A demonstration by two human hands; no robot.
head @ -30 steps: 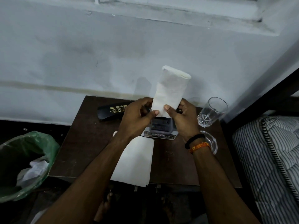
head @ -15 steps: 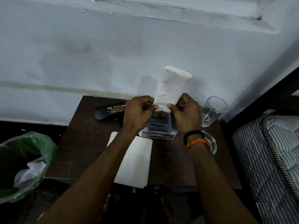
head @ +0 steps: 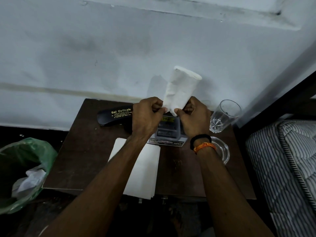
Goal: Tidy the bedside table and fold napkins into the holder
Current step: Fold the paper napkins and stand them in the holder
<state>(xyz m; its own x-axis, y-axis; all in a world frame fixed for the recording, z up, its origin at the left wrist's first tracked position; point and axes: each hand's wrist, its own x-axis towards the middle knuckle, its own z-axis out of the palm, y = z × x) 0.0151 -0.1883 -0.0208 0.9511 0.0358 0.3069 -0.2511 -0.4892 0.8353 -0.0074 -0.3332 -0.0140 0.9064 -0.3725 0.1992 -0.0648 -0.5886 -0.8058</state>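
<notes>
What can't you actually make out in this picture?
- Napkin holder, head view: mostly hidden behind both hands.
- Folded napkin: its lower end is covered by fingers.
- Glasses case: small print unreadable.
- Green-lined bin: cut off by the left edge.

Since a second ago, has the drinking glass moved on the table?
No. The drinking glass keeps its place at the table's back right corner, just behind the glass ashtray.
</notes>
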